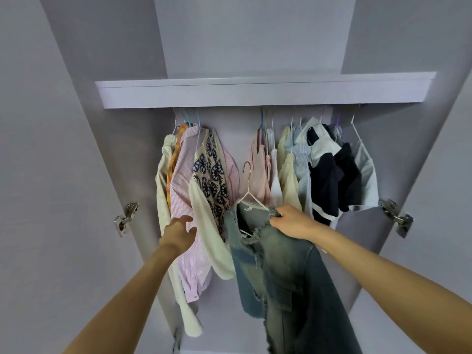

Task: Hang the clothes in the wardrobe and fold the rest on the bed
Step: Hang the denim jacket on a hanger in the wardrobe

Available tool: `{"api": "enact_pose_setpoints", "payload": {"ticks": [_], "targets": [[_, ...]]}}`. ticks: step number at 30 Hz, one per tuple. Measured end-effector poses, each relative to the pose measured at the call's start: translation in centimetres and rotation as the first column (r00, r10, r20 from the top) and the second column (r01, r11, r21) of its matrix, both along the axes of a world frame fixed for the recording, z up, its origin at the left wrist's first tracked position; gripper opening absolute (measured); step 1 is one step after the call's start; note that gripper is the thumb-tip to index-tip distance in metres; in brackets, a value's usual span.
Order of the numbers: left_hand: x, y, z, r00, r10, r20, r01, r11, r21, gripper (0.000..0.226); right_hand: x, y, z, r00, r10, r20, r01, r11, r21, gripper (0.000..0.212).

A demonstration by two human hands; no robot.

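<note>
The right hand [291, 221] grips the shoulder of a faded, frayed blue denim jacket [275, 272] where it sits on a thin white wire hanger [249, 198], a hold that keeps garment and hanger together while the hanger's metal hook [246, 167] points up, free of any support. The left hand [180, 232], fingers spread and holding nothing, reaches at the cream sleeve of a navy-patterned knit cardigan [212, 180] and the pink-striped shirt [184, 200] beside it, apparently to hold that cluster aside. Between this left group and the right-hand group of pastel and navy garments [319, 172] lies 1 open gap in the grey wardrobe [255, 93], and the jacket hangs directly below it, not yet hung. The rail itself is hidden behind the shelf edge, so the hook must be guided upward largely by feel.
</note>
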State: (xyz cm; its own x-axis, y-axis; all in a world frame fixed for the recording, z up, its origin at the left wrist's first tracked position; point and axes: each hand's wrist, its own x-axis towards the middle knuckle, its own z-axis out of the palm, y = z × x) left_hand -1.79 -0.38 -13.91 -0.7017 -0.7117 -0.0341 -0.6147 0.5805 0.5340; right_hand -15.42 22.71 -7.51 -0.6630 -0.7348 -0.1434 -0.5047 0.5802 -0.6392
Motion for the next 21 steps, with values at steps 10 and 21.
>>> {"api": "enact_pose_setpoints", "payload": {"ticks": [10, 21], "targets": [[-1.0, -4.3, 4.3, 0.995, -0.079, 0.06, 0.093, 0.946, -0.31, 0.039, 0.8, -8.8, 4.8, 0.976, -0.209, 0.067, 0.219, 0.913, -0.345, 0.02], [-8.7, -9.5, 5.1, 0.955, -0.11, 0.275, 0.26, 0.758, -0.598, 0.052, -4.0, -15.9, 2.5, 0.913, -0.298, -0.277, 0.225, 0.937, -0.266, 0.028]]}}
